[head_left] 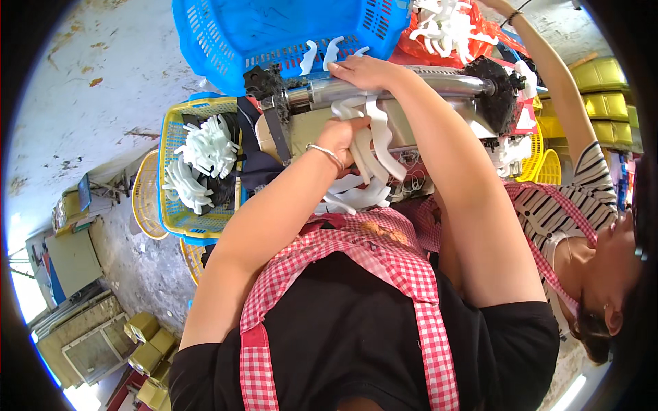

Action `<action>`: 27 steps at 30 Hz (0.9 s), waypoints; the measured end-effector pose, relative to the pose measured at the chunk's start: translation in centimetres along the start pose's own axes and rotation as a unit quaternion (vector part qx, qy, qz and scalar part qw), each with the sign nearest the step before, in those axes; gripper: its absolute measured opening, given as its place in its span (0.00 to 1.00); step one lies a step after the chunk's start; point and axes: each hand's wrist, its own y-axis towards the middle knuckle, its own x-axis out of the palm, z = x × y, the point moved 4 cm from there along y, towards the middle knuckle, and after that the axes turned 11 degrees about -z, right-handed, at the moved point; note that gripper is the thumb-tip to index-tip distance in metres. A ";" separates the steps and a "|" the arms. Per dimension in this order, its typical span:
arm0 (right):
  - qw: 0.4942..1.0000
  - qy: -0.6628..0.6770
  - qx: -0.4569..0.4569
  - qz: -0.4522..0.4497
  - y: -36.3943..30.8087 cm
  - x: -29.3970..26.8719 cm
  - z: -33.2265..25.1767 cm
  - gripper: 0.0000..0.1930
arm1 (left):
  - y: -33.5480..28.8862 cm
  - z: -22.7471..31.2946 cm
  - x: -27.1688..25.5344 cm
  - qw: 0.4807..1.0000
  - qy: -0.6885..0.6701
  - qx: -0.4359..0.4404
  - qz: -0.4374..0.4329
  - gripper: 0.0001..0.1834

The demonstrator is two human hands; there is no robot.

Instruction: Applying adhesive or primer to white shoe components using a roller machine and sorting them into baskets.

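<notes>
Several wavy white strips (368, 154) are gripped in my left hand (338, 140), whose fingers close round them just in front of the machine. Their lower ends fan out toward my apron. My right hand (367, 72) lies over the machine's shiny metal roller (329, 92), fingers stretched to the left and nothing seen in them. Just beyond those fingertips, a few more white curved pieces (332, 52) stand up against the roller's far side. Another heap of white strips (360, 196) rests at my lap, partly behind the held ones.
A blue basket (205, 41) stands behind the roller. Left of the machine, a yellow-and-blue basket (168, 164) holds bundled white pieces. White pieces lie on red plastic (483, 31) at the far right. A co-worker in stripes (565, 195) sits close on my right, one arm reaching forward.
</notes>
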 end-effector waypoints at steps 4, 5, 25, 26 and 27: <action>0.995 0.088 0.045 -0.011 2.1 0.7 0.7 0.33 | 1.5 1.0 -0.5 0.999 -0.024 0.030 0.018 0.11; 0.994 0.092 0.051 0.001 2.2 0.5 0.7 0.32 | 1.6 1.3 -0.5 0.999 -0.045 0.023 0.005 0.11; 0.883 -0.016 -0.186 0.430 -13.9 9.4 -12.9 0.11 | -5.3 -1.4 -2.1 0.996 0.036 0.051 -0.070 0.16; 0.885 -0.013 -0.196 0.423 -14.4 10.2 -13.4 0.13 | -6.1 -2.5 -1.9 0.996 0.005 0.047 -0.072 0.16; 0.894 -0.001 -0.186 0.407 -14.8 11.0 -13.8 0.12 | -6.8 -3.4 -2.0 0.998 0.019 0.045 -0.038 0.15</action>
